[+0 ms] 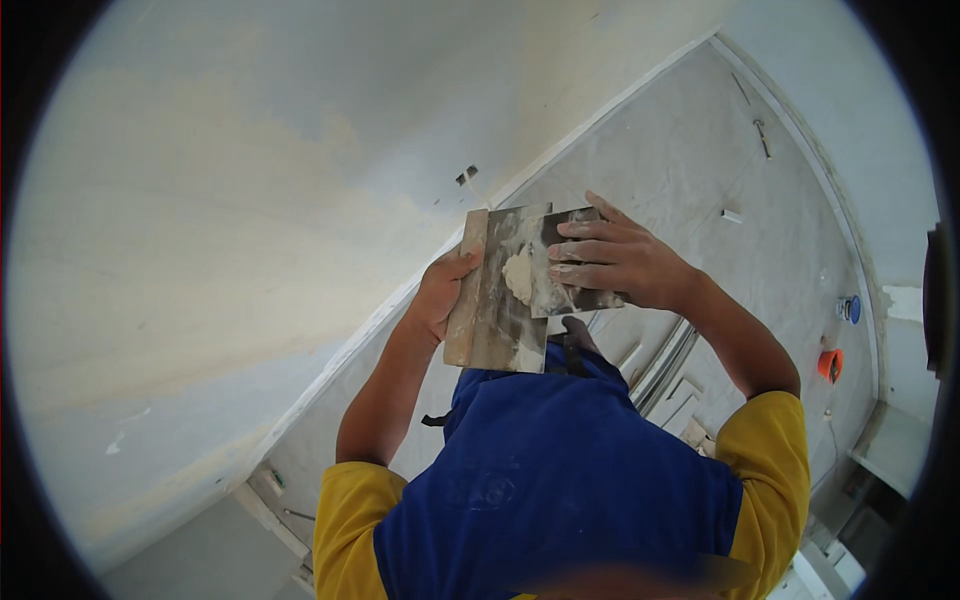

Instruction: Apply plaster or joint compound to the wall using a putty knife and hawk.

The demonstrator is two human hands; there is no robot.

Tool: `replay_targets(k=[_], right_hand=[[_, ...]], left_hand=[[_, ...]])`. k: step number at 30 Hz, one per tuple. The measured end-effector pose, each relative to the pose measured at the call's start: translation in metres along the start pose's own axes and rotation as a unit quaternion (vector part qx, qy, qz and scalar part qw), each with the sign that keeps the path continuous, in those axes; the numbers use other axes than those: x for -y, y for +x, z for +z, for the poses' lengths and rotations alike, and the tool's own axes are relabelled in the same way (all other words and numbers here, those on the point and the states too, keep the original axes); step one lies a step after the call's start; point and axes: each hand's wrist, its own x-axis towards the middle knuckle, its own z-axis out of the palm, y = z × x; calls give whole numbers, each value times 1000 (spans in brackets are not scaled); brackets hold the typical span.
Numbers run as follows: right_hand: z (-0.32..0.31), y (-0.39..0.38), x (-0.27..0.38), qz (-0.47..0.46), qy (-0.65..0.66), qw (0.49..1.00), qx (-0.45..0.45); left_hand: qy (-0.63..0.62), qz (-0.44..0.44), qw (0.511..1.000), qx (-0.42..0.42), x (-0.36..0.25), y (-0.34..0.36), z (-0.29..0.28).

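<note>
My left hand [440, 295] grips the left edge of a wide steel plastering blade [505, 335] with a pale, dusty strip along that side. A lump of off-white paste [518, 275] sits on the middle of it, among white smears. My right hand [630, 262] holds a smaller smeared metal blade [555, 298], its fingers laid over the face and the thumb hidden. This blade overlaps the right part of the wide one, just beside the paste. Both are held up in front of my body.
A pale wall [200, 220] fills the left, with a cable hanging from a small opening [466, 175]. On the grey floor [660, 150] lie long metal strips [660, 365] and rods [762, 140]. A blue-lidded bucket [849, 309] and an orange bucket [830, 365] stand at the right.
</note>
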Motion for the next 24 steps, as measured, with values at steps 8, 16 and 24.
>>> replay_targets(k=[8, 16, 24], right_hand=[[-54, -20, -106, 72, -48, 993, 85], [113, -176, -348, 565, 541, 580, -228], [339, -243, -630, 539, 606, 456, -368]], left_hand=[[73, 32, 997, -22, -50, 93, 52], [-68, 59, 995, 30, 3, 252, 32], [-164, -57, 985, 17, 181, 460, -151]])
